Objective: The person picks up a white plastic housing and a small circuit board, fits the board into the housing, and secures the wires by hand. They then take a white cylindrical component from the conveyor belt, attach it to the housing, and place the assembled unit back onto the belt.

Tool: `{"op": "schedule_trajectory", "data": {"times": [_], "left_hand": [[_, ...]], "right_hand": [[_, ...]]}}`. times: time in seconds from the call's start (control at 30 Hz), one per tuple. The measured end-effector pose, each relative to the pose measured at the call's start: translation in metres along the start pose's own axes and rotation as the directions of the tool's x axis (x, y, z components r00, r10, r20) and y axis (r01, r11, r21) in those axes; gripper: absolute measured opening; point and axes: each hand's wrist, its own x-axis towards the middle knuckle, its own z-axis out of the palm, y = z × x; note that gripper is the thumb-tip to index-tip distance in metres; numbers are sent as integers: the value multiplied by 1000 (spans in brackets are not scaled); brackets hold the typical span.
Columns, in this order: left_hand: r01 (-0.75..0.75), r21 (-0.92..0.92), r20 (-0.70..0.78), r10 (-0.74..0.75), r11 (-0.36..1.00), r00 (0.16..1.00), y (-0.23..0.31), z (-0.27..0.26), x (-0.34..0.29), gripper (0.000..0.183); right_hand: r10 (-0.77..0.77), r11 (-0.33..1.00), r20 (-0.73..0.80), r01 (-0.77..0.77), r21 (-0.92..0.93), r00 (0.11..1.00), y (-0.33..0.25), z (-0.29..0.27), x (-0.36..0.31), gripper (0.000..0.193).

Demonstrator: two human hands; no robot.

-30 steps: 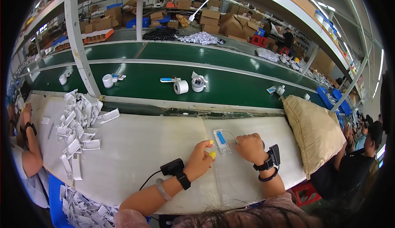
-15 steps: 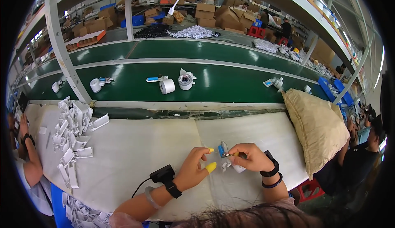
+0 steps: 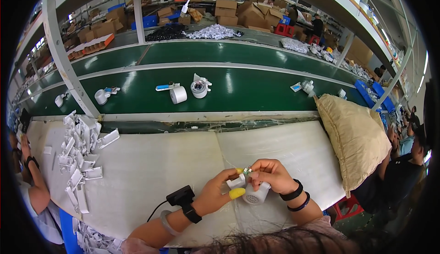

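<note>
My right hand [image 3: 274, 177] is closed in a pinch on a small green circuit board [image 3: 248, 170]. Below it, resting against the fingers, is a white round housing [image 3: 255, 194] with a grille of small holes on its end. A white arm-shaped part [image 3: 235, 182] sticks out at the housing's left. My left hand [image 3: 214, 191], with yellow covers on thumb and forefinger, closes around that part; its forefinger tip meets the board's edge. Fingers partly hide where the parts join.
White plastic shells [image 3: 82, 151] lie heaped on the left of the padded table [image 3: 160, 171]. A stuffed beige sack [image 3: 353, 137] stands at the right. Beyond, a green conveyor [image 3: 256, 93] carries several white units [image 3: 178, 94]. Co-workers sit on both sides.
My left hand has moved from beside the device onto it. The device has turned, so its grille now faces me and the blue piece seen before is out of sight.
</note>
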Motion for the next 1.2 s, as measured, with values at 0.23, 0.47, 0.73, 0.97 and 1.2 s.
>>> {"op": "schedule_trajectory", "data": {"times": [0.23, 0.47, 0.73, 0.97, 1.2], "left_hand": [[160, -413, -107, -222, 897, 969, 0, -5, 6, 30], [495, -228, 100, -486, 838, 868, 28, -8, 7, 40], [197, 177, -93, -183, 964, 979, 9, 3, 1, 47], [310, -227, -59, -331, 923, 942, 3, -2, 0, 32], [345, -405, -65, -403, 847, 913, 8, -5, 1, 30]], "right_hand": [[86, 970, 266, -20, -241, 960, -12, -2, -7, 14], [-53, 294, 383, 381, -876, 922, -24, 9, -21, 15], [-394, 23, 233, 263, -965, 889, -5, 17, -9, 10], [-679, 43, 205, 317, -948, 705, 6, 23, 2, 17], [-721, -23, 245, 332, -943, 648, 12, 24, 6, 15]]}}
